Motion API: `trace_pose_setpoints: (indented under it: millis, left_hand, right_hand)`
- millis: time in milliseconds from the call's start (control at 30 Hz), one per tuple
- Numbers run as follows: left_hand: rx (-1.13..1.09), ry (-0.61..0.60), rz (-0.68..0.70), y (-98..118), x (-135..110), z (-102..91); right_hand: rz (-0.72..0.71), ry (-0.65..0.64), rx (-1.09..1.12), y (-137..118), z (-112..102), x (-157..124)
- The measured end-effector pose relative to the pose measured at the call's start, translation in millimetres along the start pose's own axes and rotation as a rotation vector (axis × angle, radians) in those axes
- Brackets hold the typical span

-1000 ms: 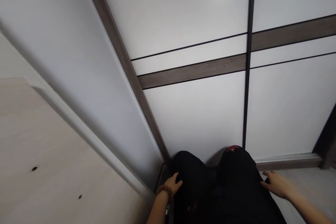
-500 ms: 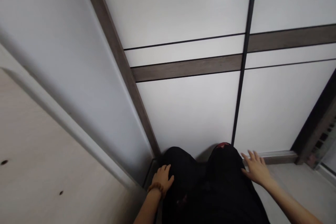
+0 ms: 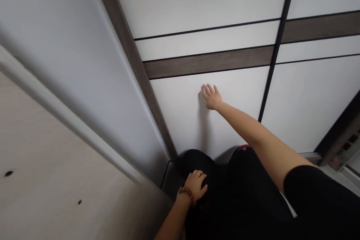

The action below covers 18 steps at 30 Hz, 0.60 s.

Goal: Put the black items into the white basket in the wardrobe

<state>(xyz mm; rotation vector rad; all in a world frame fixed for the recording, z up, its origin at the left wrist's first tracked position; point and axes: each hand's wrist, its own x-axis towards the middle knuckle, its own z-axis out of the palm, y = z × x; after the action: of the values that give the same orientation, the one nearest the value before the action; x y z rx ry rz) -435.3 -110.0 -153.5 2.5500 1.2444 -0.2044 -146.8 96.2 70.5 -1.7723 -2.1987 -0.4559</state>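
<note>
My right hand point(image 3: 212, 98) reaches forward with its fingers spread, and the fingertips meet the lower white panel of the wardrobe door point(image 3: 180, 108). A soft shadow falls on the panel below it. My left hand point(image 3: 196, 185) lies open on my left thigh in black trousers point(image 3: 242, 191), with a brown bead bracelet point(image 3: 186, 192) around the wrist. A brown wood-look band point(image 3: 208, 62) with dark edging crosses the door just above my right hand. Neither hand holds anything.
A black upright strip point(image 3: 277, 47) divides this door from another white panel point(image 3: 315, 93) on the right. On the left stand a grey-white side panel point(image 3: 84, 63) and a pale board point(image 3: 50, 157) with small holes. My knees are close to the door.
My right hand has moved from beside my right thigh up and left to the door panel. My left hand stays on my thigh, and the view has shifted slightly.
</note>
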Motion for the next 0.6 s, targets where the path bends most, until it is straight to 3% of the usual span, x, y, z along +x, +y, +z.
trace_pose_setpoints:
  millis: [100,200,267,467,533,600]
  left_hand:
    - [-0.021,0.068,0.010,-1.3,1.5,3.0]
    - [0.011,0.275,-0.004,-9.7,22.5,-19.4]
    - [0.065,0.446,-0.046,-18.1,48.1,-56.9]
    - [0.171,0.869,-0.182,-37.5,139.8,-217.2]
    - [0.174,0.942,-0.210,-42.0,163.9,-254.3]
    - [0.167,0.952,-0.217,-46.5,182.2,-274.4]
  right_hand:
    - [0.045,-0.059,-0.112,-4.0,0.3,14.1]
    - [0.074,-0.056,-0.185,-1.2,7.9,12.9]
    - [0.062,-0.028,-0.197,3.2,14.2,10.9]
    - [-0.052,0.121,-0.140,20.5,35.4,8.9]
    - [-0.090,0.172,-0.109,25.9,42.1,7.3]
    - [-0.127,0.214,-0.075,29.9,47.3,4.4]
